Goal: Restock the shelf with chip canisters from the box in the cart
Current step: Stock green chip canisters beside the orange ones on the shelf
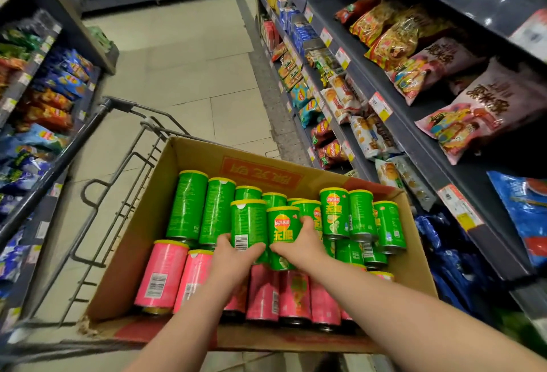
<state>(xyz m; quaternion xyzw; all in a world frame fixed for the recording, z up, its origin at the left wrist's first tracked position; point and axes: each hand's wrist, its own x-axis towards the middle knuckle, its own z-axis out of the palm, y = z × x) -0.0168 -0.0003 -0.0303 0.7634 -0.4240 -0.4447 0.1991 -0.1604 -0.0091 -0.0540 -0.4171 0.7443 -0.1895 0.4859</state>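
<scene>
Pink canisters [165, 274] lie nearest in the box [189, 158]. Just beyond, the left hand [233, 256] grips one green canister [248, 223] and the right hand [300, 243] grips a second green canister [282, 223], probably to lift both together. Both are glossy with yellow lids. The box sits in the cart [77, 146], and the shelf [420, 158] stands to the right.

Your box [189, 158] sits in the cart [80, 137], lower centre of the frame. Inside it, the upper canisters [189, 206] lie behind the lower canisters [162, 274]. The right shelf [420, 146] runs down the right edge, the left shelf [26, 69] down the left, floor [192, 75] between.
</scene>
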